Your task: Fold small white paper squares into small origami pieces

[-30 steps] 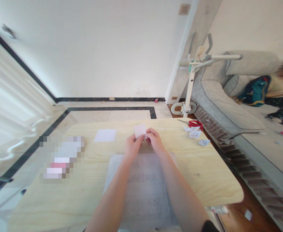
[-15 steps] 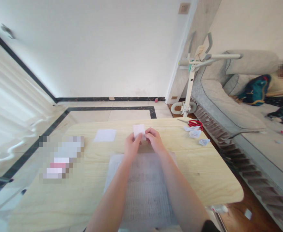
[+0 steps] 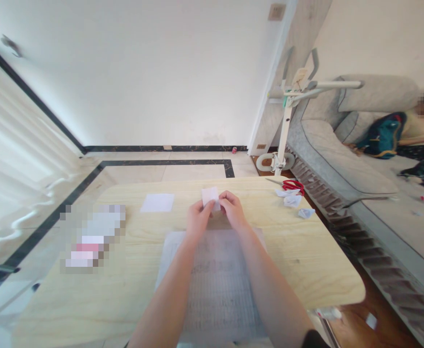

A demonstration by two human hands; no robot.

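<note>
A small square of white paper (image 3: 210,194) is held up over the far middle of the table. My left hand (image 3: 198,215) is closed on its lower left part, thumb across the front. At the lower right edge, my right hand (image 3: 231,208) pinches the same paper between thumb and fingers. Below my forearms lies a large printed sheet (image 3: 219,285) on the table. A flat white sheet of paper (image 3: 157,203) rests to the left of my hands. Several folded white paper pieces (image 3: 292,200) lie to the right, beside red-handled scissors (image 3: 292,186).
The pale wooden table (image 3: 124,290) has a pixelated object (image 3: 95,237) on its left. A white exercise machine (image 3: 286,121) stands beyond the far right corner. On the grey sofa (image 3: 360,159) a person (image 3: 420,125) sits near a teal backpack (image 3: 386,135).
The held paper has shifted very slightly to the right and tilted a little. Both hands keep their hold on it; the other things have stayed put.
</note>
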